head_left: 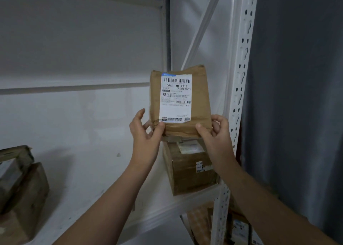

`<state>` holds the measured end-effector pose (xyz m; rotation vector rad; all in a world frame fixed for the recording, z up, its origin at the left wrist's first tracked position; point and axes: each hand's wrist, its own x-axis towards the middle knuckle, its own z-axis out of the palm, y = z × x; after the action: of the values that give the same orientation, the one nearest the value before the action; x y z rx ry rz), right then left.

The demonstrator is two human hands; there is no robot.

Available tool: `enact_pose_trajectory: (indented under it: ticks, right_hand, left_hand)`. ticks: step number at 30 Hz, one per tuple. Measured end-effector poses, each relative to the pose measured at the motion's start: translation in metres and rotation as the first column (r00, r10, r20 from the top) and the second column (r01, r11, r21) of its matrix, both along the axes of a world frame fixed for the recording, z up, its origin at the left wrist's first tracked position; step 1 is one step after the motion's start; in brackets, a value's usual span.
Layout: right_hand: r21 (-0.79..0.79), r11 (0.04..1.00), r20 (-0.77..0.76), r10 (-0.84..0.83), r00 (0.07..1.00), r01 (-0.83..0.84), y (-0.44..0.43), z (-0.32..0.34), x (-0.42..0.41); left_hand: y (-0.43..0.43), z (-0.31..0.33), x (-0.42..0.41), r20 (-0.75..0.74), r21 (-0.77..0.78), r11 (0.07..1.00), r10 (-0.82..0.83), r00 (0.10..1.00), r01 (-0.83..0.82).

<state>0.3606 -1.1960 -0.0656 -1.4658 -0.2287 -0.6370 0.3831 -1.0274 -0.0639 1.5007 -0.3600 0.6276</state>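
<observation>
A brown paper parcel [199, 100] with a white shipping label [176, 98] stands upright in front of me, label facing me. My left hand [145, 131] pinches its lower left corner, thumb on the front. My right hand [216, 133] pinches the lower right corner the same way. The parcel's bottom edge sits just above a cardboard box [187, 170] on the shelf; whether they touch is unclear.
The white metal shelf board [92, 170] carries the box at its right end and taped brown boxes [20, 187] at the left. A perforated white upright [239, 89] stands right of the parcel. More parcels [239, 228] lie on the lower level. A grey wall is at right.
</observation>
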Motion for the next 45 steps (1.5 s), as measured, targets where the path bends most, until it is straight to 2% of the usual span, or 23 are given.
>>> enact_pose_trajectory:
  ticks: [5,8,14,24,26,27,30,33,35,37,39,43,45]
  right_hand:
    - [-0.111,0.991,0.037,0.081,0.996,-0.076,0.018,-0.001,-0.006]
    - [-0.146,0.988,0.079,0.053,0.995,-0.041,0.032,0.001,-0.01]
    - [-0.231,0.97,0.14,0.109,0.984,-0.074,0.047,-0.005,-0.016]
    - [-0.222,0.965,0.147,0.172,0.974,-0.137,0.073,-0.008,-0.016]
    - [-0.245,0.957,0.121,0.189,0.974,-0.155,0.08,-0.011,-0.014]
    - [-0.269,0.948,0.096,0.205,0.974,-0.173,0.085,-0.013,-0.013]
    - [-0.391,0.888,-0.007,0.262,0.965,-0.244,0.1,-0.02,-0.011]
    - [-0.556,0.796,-0.024,0.273,0.962,-0.24,0.121,-0.031,-0.012]
    - [-0.577,0.785,0.027,0.295,0.955,-0.226,0.136,-0.041,-0.014]
    - [-0.559,0.796,0.05,0.309,0.95,-0.23,0.152,-0.052,-0.015]
    - [-0.571,0.783,0.051,0.333,0.942,-0.246,0.166,-0.063,-0.017]
    - [-0.644,0.749,0.073,0.264,0.962,-0.157,0.187,-0.084,-0.017]
    - [-0.667,0.739,0.069,0.183,0.981,-0.091,0.198,-0.091,-0.016]
  left_hand:
    - [0.024,-0.005,-0.014,0.027,-0.002,0.993,-0.114,0.993,0.114]
    - [0.031,-0.006,-0.023,0.014,-0.033,0.991,-0.133,0.991,0.133]
    - [0.05,-0.015,-0.037,0.03,-0.024,0.996,-0.084,0.996,0.084]
    - [0.074,-0.02,-0.052,0.014,-0.06,0.998,-0.02,1.0,0.021]
    - [0.082,-0.023,-0.054,-0.012,-0.023,0.999,0.024,1.0,-0.025]
    - [0.087,-0.024,-0.055,-0.036,0.042,0.995,0.089,0.995,-0.087]
    - [0.102,-0.03,-0.064,-0.095,0.34,0.899,0.324,0.941,-0.275]
    - [0.123,-0.036,-0.084,0.0,0.523,0.761,0.451,0.892,-0.385]
    - [0.14,-0.04,-0.096,0.028,0.606,0.678,0.504,0.863,-0.415]
    - [0.155,-0.044,-0.105,0.076,0.711,0.532,0.591,0.803,-0.46]
    - [0.169,-0.047,-0.111,0.098,0.793,0.4,0.661,0.744,-0.459]
    - [0.19,-0.053,-0.116,0.019,0.89,0.309,0.711,0.703,-0.337]
    - [0.196,-0.058,-0.115,0.079,0.935,0.187,0.717,0.692,-0.301]
